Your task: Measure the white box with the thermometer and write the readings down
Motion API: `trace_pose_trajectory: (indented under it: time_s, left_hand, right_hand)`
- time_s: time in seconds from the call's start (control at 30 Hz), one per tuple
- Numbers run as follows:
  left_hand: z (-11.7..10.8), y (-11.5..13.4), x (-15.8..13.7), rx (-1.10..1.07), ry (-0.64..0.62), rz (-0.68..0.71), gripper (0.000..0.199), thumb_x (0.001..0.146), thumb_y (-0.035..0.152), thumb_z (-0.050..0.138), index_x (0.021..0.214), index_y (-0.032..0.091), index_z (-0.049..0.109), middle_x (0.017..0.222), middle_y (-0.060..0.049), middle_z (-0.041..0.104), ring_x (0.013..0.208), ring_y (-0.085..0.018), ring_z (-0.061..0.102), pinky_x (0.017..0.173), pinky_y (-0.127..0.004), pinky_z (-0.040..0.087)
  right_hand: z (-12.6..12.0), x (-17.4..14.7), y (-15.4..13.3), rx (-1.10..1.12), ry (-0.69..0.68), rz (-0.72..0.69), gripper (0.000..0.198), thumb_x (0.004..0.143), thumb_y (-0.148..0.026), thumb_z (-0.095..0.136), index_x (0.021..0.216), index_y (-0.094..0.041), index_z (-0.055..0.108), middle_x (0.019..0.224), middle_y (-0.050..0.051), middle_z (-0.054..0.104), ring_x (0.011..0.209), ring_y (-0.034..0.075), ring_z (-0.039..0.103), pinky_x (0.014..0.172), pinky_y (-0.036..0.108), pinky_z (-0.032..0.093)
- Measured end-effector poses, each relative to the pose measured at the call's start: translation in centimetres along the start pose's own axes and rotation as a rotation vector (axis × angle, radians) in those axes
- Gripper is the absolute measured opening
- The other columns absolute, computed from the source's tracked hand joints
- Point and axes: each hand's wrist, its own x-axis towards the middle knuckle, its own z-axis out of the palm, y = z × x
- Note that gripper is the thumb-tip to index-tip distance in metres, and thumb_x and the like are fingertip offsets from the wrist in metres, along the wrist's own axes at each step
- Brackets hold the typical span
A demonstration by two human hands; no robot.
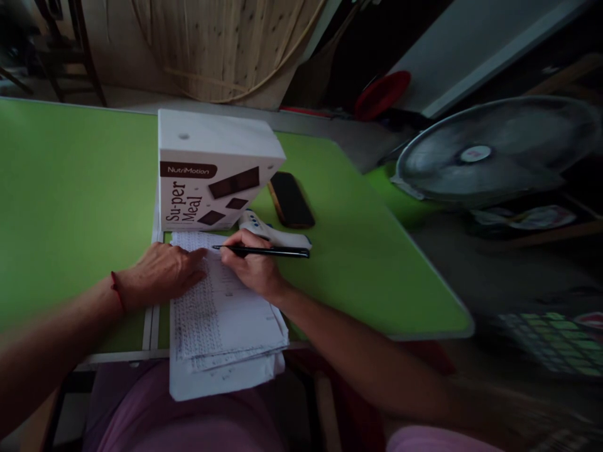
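Observation:
My right hand [252, 263] grips a black pen [287, 252], its tip at the upper part of a sheet of paper [235, 320]. Dense rows of handwriting cover the sheet's left side. My left hand [172, 270], with a red string bracelet [115, 290] on its wrist, lies flat on the paper's left edge, fingers stretched toward the pen tip. More sheets lie beneath, on a pale board or pad [181, 386] that juts over the table's near edge. A white device with blue buttons [287, 240], kind unclear, lies just beyond my right hand.
A white NutriMotion box [217, 141] stands right behind the paper. A dark phone [292, 199] lies to its right on the green folding table [367, 251]. Beyond the table's right edge are a fan [509, 154] and a red basin [382, 94].

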Motion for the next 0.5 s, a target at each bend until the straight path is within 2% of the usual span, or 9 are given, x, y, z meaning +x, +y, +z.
trace_pose_trajectory:
  time_s: [0.33,0.5]
  left_hand:
    - [0.02,-0.15,0.12,0.021,-0.025,-0.007,0.033,0.103,0.026,0.046,0.132,0.014,0.057,0.085,-0.009,0.073,0.07,-0.022,0.067,0.062,-0.03,0.045]
    - [0.16,-0.16,0.13,-0.004,0.004,0.01,0.031,0.102,0.025,0.046,0.127,0.013,0.059,0.085,-0.009,0.073,0.069,-0.021,0.066,0.061,-0.031,0.045]
  right_hand:
    - [0.11,-0.06,0.07,-0.019,0.025,-0.015,0.01,0.079,-0.028,0.06,0.071,-0.025,0.054,0.059,-0.004,0.059,0.055,0.012,0.052,0.057,0.027,0.045]
    - [0.19,-0.02,0.05,-0.02,0.027,-0.044,0.011,0.078,-0.026,0.059,0.07,-0.025,0.051,0.058,-0.005,0.057,0.053,0.012,0.05,0.056,0.026,0.043]
